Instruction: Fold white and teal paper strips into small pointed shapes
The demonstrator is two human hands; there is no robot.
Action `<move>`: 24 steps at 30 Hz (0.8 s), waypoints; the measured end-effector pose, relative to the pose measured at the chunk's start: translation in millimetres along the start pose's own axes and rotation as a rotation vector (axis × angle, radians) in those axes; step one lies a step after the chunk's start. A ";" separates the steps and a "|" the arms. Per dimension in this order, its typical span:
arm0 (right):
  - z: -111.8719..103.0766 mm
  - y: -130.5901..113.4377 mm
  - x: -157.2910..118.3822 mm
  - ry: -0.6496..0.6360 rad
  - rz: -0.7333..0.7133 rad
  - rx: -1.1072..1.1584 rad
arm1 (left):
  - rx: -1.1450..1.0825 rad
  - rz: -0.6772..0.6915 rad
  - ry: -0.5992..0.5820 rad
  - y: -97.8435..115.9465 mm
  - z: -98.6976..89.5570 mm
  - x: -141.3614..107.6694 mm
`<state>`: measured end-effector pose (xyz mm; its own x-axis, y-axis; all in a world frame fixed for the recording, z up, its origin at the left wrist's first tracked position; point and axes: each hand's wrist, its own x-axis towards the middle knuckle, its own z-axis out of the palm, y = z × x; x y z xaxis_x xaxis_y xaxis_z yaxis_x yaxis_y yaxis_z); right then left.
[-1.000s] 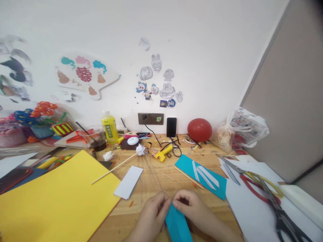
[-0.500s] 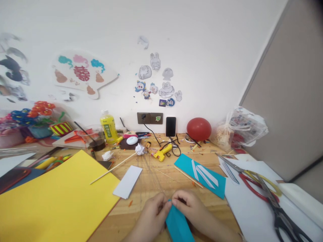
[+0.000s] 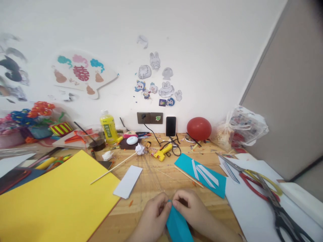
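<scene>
A folded strip of blue paper (image 3: 178,224) is held at the bottom middle, its far end pinched between both hands. My left hand (image 3: 156,211) grips that end from the left, thumb and forefinger together. From the right, my right hand (image 3: 188,205) pinches the same tip, its fingers curled. The near end of the paper runs out of the picture. To the left lies a small stack of white paper cards (image 3: 128,181). Beyond my right hand, a blue sheet (image 3: 185,163) carries several narrow white folded strips (image 3: 207,175), with a wooden stick (image 3: 188,177) along its edge.
A large yellow sheet (image 3: 63,198) covers the left side. Scissors (image 3: 274,198) lie on white paper (image 3: 248,201) at right. Farther back are a yellow glue gun (image 3: 163,153), a white paper flower on a stick (image 3: 139,149), a phone (image 3: 171,126), a red balloon (image 3: 199,129) and a drink bottle (image 3: 108,126).
Both hands keep their pinch on the blue paper and have barely moved. The paper's near part has shifted very slightly; the rest stands as before.
</scene>
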<state>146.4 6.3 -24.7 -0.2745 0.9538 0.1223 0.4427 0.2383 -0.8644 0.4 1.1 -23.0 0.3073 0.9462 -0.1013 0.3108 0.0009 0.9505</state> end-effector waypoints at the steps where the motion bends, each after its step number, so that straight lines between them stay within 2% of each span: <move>1: 0.7 0.6 0.1 0.011 0.011 0.004 | 0.007 0.003 -0.009 0.2 -0.3 0.1; 5: 1.8 1.9 1.0 0.037 0.048 0.048 | 0.049 0.002 -0.070 0.8 -1.6 1.1; 9: 0.2 3.5 1.7 0.020 0.046 0.073 | 0.025 -0.004 -0.054 0.6 -1.5 1.7; 17: 0.1 6.0 1.1 -0.003 -0.111 -0.073 | -0.153 -0.072 -0.076 -4.5 1.0 2.2; 24: -0.5 0.6 -0.1 -0.017 -0.108 -0.041 | -0.141 -0.065 -0.051 -6.4 -2.2 2.2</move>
<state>147.1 6.5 -25.0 -0.3366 0.9191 0.2048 0.4445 0.3468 -0.8259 -2.8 3.9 -28.6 0.3368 0.9252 -0.1751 0.2034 0.1101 0.9729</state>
